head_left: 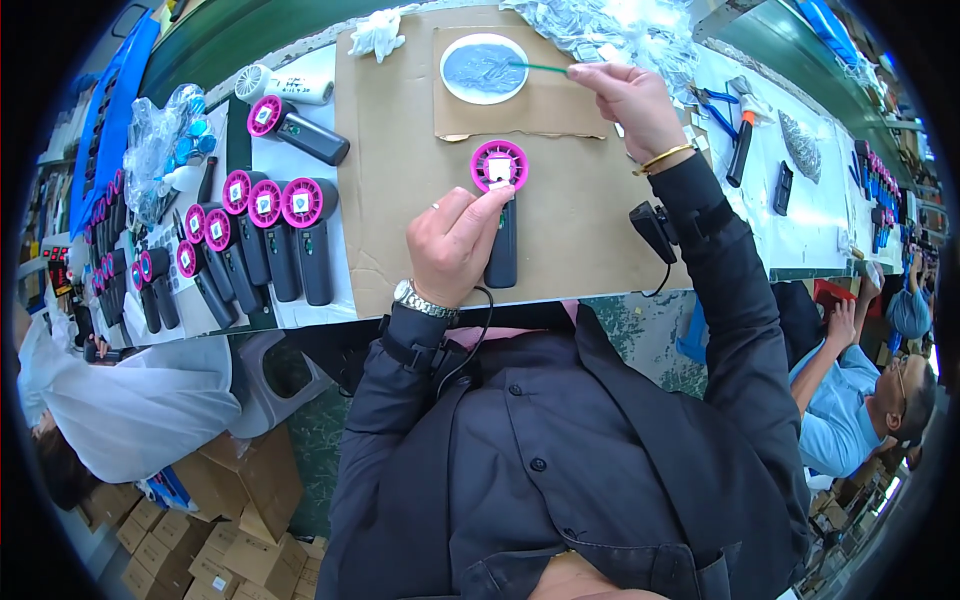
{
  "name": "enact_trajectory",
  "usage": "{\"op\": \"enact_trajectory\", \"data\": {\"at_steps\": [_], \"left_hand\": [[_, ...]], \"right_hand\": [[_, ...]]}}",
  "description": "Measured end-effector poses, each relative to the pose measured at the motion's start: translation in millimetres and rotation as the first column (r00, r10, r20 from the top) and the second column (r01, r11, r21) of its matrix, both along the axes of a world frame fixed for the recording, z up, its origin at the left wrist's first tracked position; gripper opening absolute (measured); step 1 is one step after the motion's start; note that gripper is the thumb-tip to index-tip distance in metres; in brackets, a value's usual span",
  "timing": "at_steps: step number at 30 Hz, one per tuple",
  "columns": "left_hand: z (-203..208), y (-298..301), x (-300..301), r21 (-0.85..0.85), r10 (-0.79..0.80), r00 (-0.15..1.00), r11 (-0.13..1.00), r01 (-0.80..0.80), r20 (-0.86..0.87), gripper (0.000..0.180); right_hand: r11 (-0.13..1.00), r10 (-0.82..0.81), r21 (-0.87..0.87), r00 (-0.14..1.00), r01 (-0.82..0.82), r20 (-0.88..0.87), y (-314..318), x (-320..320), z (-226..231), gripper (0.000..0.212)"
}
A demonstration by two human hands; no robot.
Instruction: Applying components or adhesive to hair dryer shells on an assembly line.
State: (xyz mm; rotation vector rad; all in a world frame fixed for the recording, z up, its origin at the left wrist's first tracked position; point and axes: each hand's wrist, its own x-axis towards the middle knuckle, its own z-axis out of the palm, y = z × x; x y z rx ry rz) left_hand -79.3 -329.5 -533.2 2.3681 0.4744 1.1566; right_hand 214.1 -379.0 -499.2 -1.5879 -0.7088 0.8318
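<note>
A dark grey handheld fan (pixel 502 245) with a pink ring lies upright on the cardboard in front of me, a white square at its hub. Over its lower ring, my left hand (pixel 455 245) is closed in a pinch; a tiny pale bit shows at the fingertips, too small to name. My right hand (pixel 635 105), off to the upper right, pinches a thin green stick (pixel 545 67). The stick's far end reaches into a white bowl (pixel 443 82) of bluish-grey paste (pixel 485 68).
Several similar pink-ringed fans (pixel 265 205) stand in rows at left, one (pixel 310 138) lying apart. A white fan (pixel 285 86), a crumpled glove (pixel 380 33) and plastic bags (pixel 610 30) lie farther back. Pliers (pixel 718 110) and an orange-and-black tool (pixel 741 150) sit right. A co-worker (pixel 850 400) sits right.
</note>
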Motion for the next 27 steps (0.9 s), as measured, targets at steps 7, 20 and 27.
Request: {"op": "enact_trajectory", "data": {"at_steps": [7, 20, 27], "left_hand": [[4, -2, 0, -0.024, -0.006, 1.000, 1.000, 0.006, 0.018, 0.036], [1, -2, -2, -0.022, 0.002, 1.000, 1.000, -0.002, 0.004, 0.034], [-2, -2, -1, -0.025, -0.005, 1.000, 1.000, 0.005, 0.012, 0.035]], "right_hand": [[1.000, -0.003, -0.001, 0.975, 0.002, -0.221, -11, 2, 16, 0.028], [0.998, 0.008, 0.058, 0.992, -0.001, -0.123, -7, -8, 33, 0.028], [0.999, -0.051, -0.001, 0.986, 0.052, 0.161, 7, -7, -7, 0.024]]}}
